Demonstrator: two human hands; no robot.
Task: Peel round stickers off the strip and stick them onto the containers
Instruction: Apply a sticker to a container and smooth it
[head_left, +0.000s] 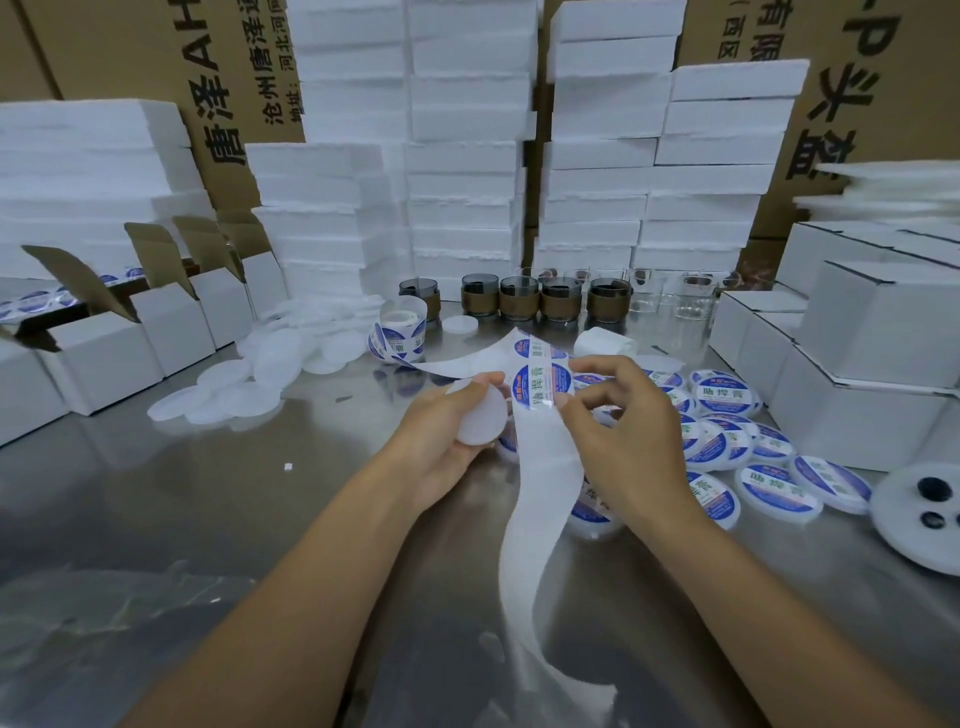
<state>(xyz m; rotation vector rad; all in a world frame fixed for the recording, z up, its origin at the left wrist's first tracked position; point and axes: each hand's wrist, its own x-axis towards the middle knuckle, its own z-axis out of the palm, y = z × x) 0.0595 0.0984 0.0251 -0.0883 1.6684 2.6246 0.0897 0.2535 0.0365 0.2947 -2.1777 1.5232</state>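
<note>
Two hands are shown above a steel desk (156, 493). A white backing strip (540, 467) is draped between them toward the sticker roll (402, 332). A blank white container (480, 415) is gripped by the left hand (447, 441); a round sticker (543, 384) on the strip is pinched by the right hand (618, 415). Labelled containers (727, 441) are piled at right.

Table (156, 493) brushed glossy metal; strip (540, 467) matt white paper; stickers (543, 382) glossy.

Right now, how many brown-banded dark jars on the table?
5, in a row at the back of the table. Clear glass jars continue the row rightward; more could be hidden behind.
</note>
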